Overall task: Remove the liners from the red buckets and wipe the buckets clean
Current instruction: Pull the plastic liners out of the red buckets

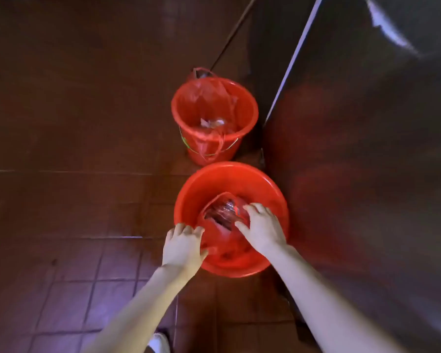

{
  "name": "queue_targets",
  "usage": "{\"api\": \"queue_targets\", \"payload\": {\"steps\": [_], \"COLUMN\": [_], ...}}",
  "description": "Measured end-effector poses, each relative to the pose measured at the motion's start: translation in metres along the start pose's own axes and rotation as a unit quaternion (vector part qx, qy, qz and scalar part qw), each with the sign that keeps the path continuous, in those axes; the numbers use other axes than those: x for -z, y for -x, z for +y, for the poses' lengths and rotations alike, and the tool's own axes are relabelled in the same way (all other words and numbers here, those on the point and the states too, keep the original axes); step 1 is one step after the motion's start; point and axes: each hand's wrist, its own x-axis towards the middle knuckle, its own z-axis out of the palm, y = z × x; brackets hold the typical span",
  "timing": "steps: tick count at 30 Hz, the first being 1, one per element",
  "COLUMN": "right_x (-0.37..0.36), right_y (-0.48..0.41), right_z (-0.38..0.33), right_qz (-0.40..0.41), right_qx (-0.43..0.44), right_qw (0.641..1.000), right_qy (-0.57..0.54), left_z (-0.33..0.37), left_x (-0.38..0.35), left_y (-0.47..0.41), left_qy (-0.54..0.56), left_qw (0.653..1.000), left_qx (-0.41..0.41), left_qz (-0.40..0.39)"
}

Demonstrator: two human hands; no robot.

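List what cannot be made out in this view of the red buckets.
Near bucket floor: head view, covered by liner, left hand and right hand.
Far bucket contents: head view, pale scraps, too small.
Right hand's hold: head view, its back hides the palm.

I stand on a dark reddish tiled floor [61,123], glossy with pale glints. A thin dark pole [233,34] slants across it far ahead. At my right rises a dark shiny panel [367,174] with a pale edge strip [294,57]. My white shoe [158,343] shows below.
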Motion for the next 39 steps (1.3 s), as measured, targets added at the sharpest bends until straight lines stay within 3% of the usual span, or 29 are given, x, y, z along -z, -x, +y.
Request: {"api": "queue_targets", "payload": {"steps": [3, 6, 12, 15, 18, 21, 26, 29, 33, 39], "right_x": [-0.047, -0.072, -0.087, -0.082, -0.07, -0.059, -0.05, -0.053, -0.081, -0.125], "right_y": [-0.02, -0.035, -0.026, -0.015, -0.003, 0.012, 0.032, 0.026, 0.018, 0.026], "right_z": [0.008, 0.011, 0.011, 0.01, 0.005, -0.002, -0.012, -0.015, -0.016, -0.019], "right_qz": [0.038, 0.082, 0.223, 0.257, 0.211, 0.147, 0.148, 0.161, 0.201, 0.235], "right_qx": [0.011, 0.021, 0.072, 0.091, 0.049, 0.012, 0.025, 0.037, 0.003, -0.034], "right_qw": [0.999, 0.996, 0.964, 0.945, 0.928, 0.887, 0.824, 0.842, 0.885, 0.866], "right_qy": [-0.002, -0.013, -0.123, -0.178, -0.303, -0.437, -0.547, -0.514, -0.419, -0.44], "left_z": [-0.003, -0.001, -0.001, -0.003, -0.005, -0.005, 0.001, 0.009, 0.018, 0.011], "left_x": [-0.033, -0.039, -0.038, -0.025, -0.016, -0.01, 0.001, -0.01, -0.035, -0.061], "left_y": [-0.022, -0.04, -0.047, -0.05, -0.055, -0.057, -0.052, -0.046, -0.05, -0.056], "left_qy": [-0.082, -0.083, 0.004, 0.133, 0.265, 0.385, 0.495, 0.588, 0.559, 0.548], "left_qw": [0.995, 0.991, 0.994, 0.972, 0.93, 0.881, 0.837, 0.789, 0.82, 0.835], "left_qx": [-0.006, 0.0, -0.08, -0.093, -0.089, -0.086, -0.115, -0.101, -0.051, -0.002], "left_qz": [-0.063, -0.104, 0.071, 0.168, 0.237, 0.262, 0.201, 0.149, 0.108, 0.049]}}
